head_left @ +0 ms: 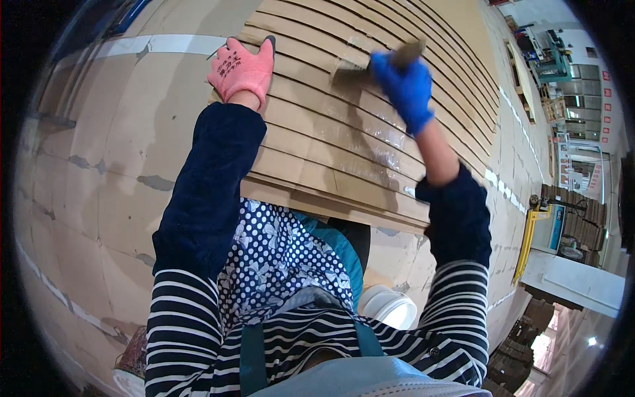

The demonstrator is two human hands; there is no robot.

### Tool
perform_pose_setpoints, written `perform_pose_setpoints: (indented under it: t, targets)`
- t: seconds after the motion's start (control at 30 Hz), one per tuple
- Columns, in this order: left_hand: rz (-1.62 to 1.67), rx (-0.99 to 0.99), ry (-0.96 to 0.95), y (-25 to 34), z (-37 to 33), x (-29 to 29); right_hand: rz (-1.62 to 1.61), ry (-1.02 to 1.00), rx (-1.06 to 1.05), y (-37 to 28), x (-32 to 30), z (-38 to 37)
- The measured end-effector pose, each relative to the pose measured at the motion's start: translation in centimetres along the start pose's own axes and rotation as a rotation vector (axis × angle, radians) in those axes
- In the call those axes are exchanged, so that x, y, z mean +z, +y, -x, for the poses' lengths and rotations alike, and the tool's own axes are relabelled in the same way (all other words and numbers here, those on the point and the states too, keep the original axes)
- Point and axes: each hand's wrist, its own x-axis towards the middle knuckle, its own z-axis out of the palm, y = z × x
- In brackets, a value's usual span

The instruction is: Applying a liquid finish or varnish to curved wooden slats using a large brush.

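Observation:
Overlapping brown cardboard sheets [311, 142] lie fanned in front of me, with narrow strips showing along their edges. My right hand [403, 86], in a blue glove, grips a wide brush [350, 76], blurred by motion. Its bristles are on the strips, right of the middle. A wet, shiny film [387, 142] covers the strips around and below the brush. At the sheets' left edge rests my left hand [243, 69], in a pink glove with dark fingertips. Its fingers are spread and hold nothing.
A white bucket [397, 311] stands on the floor below the sheets, near my right arm. Another stained bucket [132, 364] is at lower left. On the right are a yellow-framed pallet truck [529, 238], cardboard stacks [585, 215] and a green machine [554, 59].

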Motion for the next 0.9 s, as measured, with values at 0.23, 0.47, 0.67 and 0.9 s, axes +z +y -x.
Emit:
perform_pose_setpoints:
  t: [0.23,0.47,0.67,0.9]
  targets:
    - [-0.005,-0.006,-0.014,-0.1,0.2,-0.2,-0.38,-0.053,-0.018,-1.0,0.3,5.5]
    - [0.009,0.027,0.003,0.5,0.0,0.0,0.247,0.241,0.075,-0.6,-0.9,-7.3]
    - [0.034,0.021,0.005,0.0,0.3,-1.2,-0.039,-0.051,-0.122,-3.6,0.2,7.2]
    - [0.081,0.019,0.074,0.4,1.1,-1.9,-0.414,-0.02,-0.046,-3.5,0.2,8.3]
